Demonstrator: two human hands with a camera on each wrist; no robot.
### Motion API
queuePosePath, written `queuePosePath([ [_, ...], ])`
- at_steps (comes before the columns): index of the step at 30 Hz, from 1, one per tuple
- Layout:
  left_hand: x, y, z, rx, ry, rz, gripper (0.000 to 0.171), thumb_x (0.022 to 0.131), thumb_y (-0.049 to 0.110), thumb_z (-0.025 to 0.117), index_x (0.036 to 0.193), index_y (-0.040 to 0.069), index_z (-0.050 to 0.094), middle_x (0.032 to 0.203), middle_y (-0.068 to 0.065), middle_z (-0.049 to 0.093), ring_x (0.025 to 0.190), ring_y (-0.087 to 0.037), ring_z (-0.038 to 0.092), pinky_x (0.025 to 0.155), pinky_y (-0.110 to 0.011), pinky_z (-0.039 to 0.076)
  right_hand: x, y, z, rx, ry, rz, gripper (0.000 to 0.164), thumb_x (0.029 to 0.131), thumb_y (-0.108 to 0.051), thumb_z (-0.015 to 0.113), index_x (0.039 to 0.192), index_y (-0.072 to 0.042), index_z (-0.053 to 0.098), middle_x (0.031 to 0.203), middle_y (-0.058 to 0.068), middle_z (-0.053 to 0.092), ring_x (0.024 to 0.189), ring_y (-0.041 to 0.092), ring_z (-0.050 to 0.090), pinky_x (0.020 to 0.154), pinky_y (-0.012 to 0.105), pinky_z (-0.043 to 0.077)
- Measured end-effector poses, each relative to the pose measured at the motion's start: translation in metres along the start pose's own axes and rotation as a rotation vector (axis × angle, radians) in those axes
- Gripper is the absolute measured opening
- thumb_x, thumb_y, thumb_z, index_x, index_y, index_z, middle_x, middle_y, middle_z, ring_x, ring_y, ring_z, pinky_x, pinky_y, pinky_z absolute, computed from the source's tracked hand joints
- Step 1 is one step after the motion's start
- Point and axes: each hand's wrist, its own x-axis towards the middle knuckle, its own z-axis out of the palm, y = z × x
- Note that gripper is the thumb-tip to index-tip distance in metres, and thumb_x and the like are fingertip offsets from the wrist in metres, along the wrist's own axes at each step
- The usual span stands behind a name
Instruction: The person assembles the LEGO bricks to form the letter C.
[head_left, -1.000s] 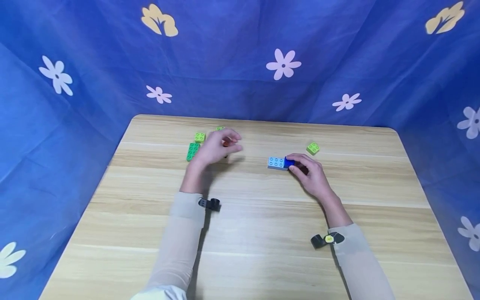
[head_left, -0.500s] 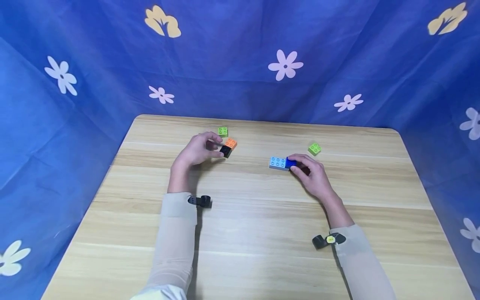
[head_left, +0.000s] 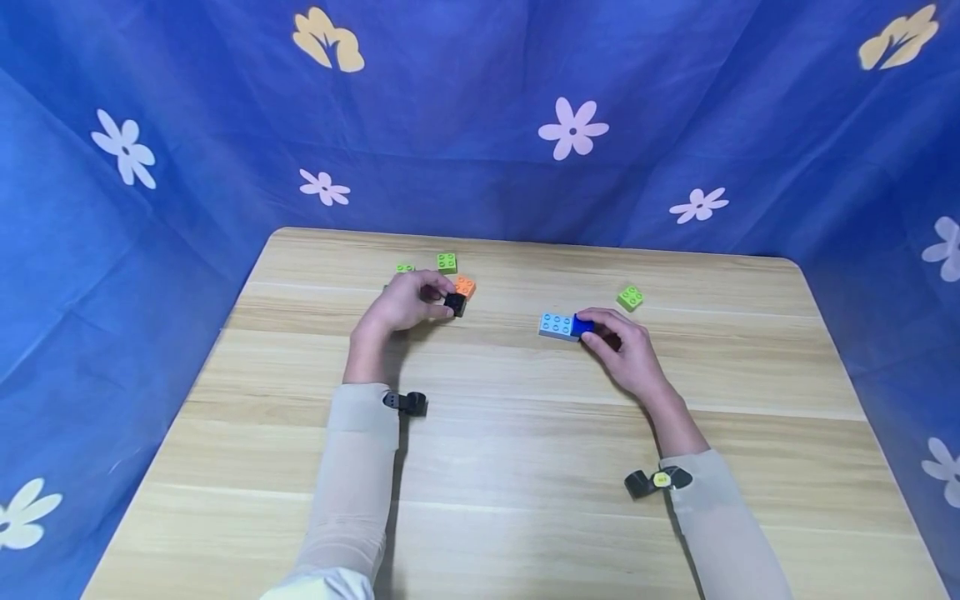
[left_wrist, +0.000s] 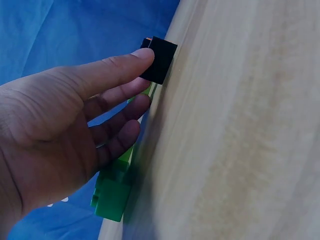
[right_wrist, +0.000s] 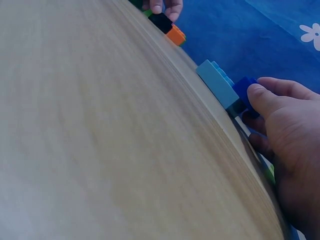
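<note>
- Dark blue brick (head_left: pixel 581 326): at the light blue brick's (head_left: pixel 556 326) right end, pinched by the right hand (head_left: pixel 626 350); whether joined, unclear.
- Black brick (head_left: pixel 455 305): left of the light blue brick; the left hand (head_left: pixel 405 302) has just narrowed onto it, so both hands now hold bricks.
- Orange brick (head_left: pixel 465 287): beyond the light blue brick, leftward.

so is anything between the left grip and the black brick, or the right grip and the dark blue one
Nothing visible in either place. The left grip pinches the black brick directly; the orange brick lies beyond it. The right grip pinches the dark blue brick, with the light blue brick beyond.
</note>
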Motion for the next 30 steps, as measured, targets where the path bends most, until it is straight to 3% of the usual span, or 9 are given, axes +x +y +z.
queuePosePath([
  [10, 0.000, 0.004, 0.002, 0.045, -0.006, 0.017, 0.032, 0.092, 0.016, 0.084, 0.120, 0.006, 0.074, 0.114, -0.013, 0.068, 0.107, -0.030, 0.062, 0.100, -0.047, 0.052, 0.001, -0.001, 0.001, 0.003, 0.009, 0.000, 0.033, 0.098, -0.004, 0.075, 0.130, -0.012, 0.074, 0.131, 0.008, 0.072, 0.115, 0.028, 0.069, 0.090, 0.024, 0.054],
  [15, 0.003, 0.009, 0.002, 0.048, -0.012, 0.054, 0.032, 0.093, 0.018, 0.084, 0.121, 0.007, 0.073, 0.116, -0.012, 0.069, 0.110, -0.030, 0.065, 0.104, -0.048, 0.051, 0.002, -0.001, 0.000, 0.004, 0.001, 0.003, 0.033, 0.099, -0.006, 0.074, 0.131, -0.014, 0.074, 0.133, 0.006, 0.072, 0.119, 0.027, 0.068, 0.094, 0.020, 0.052],
  [19, 0.005, 0.022, 0.006, 0.037, -0.024, 0.072, 0.035, 0.093, 0.020, 0.083, 0.124, 0.008, 0.071, 0.121, -0.010, 0.071, 0.114, -0.029, 0.068, 0.104, -0.046, 0.054, 0.003, -0.001, -0.001, 0.003, -0.004, -0.002, 0.033, 0.100, -0.007, 0.073, 0.131, -0.014, 0.073, 0.134, 0.006, 0.072, 0.124, 0.028, 0.067, 0.100, 0.018, 0.050],
  [30, 0.015, 0.062, 0.047, 0.015, -0.118, 0.321, 0.040, 0.096, 0.013, 0.079, 0.134, 0.006, 0.069, 0.127, -0.008, 0.072, 0.108, -0.022, 0.071, 0.098, -0.036, 0.058, 0.000, 0.000, -0.001, 0.004, -0.011, -0.012, 0.033, 0.100, -0.007, 0.073, 0.131, -0.014, 0.074, 0.134, 0.005, 0.072, 0.127, 0.028, 0.065, 0.109, 0.021, 0.046],
])
